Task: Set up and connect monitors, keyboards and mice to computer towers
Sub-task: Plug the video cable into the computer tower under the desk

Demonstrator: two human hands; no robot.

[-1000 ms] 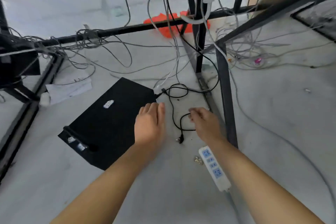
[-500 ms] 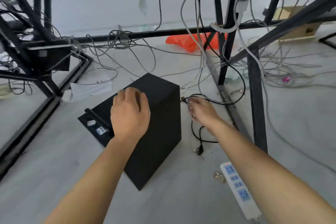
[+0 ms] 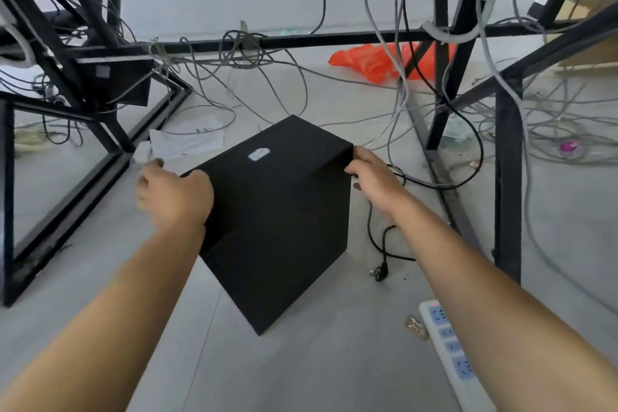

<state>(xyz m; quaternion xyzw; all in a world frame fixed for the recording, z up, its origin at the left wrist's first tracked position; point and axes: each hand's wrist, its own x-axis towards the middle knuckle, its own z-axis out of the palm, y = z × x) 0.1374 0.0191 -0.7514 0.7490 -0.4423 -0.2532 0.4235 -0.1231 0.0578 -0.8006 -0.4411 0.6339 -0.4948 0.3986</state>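
Underfoot, a pale grey floor [image 3: 334,371] runs beneath black metal desk frames [image 3: 508,177], with loose grey cables [image 3: 302,84] hanging from them and trailing over it. Between the frames the black computer tower [image 3: 284,211] stands on the floor, one bottom corner toward the camera. The left hand [image 3: 174,197] grips its upper left edge, fingers curled over it. The right hand [image 3: 374,177] grips the upper right edge, fingers hooked round it. An orange plastic bag [image 3: 374,60] lies behind. A white power strip [image 3: 451,354] lies near right, by the right forearm. A black cord [image 3: 371,227] beside the tower ends in a plug [image 3: 379,269] lying unplugged. A small blue sticker [image 3: 258,154] sits on the tower's top.
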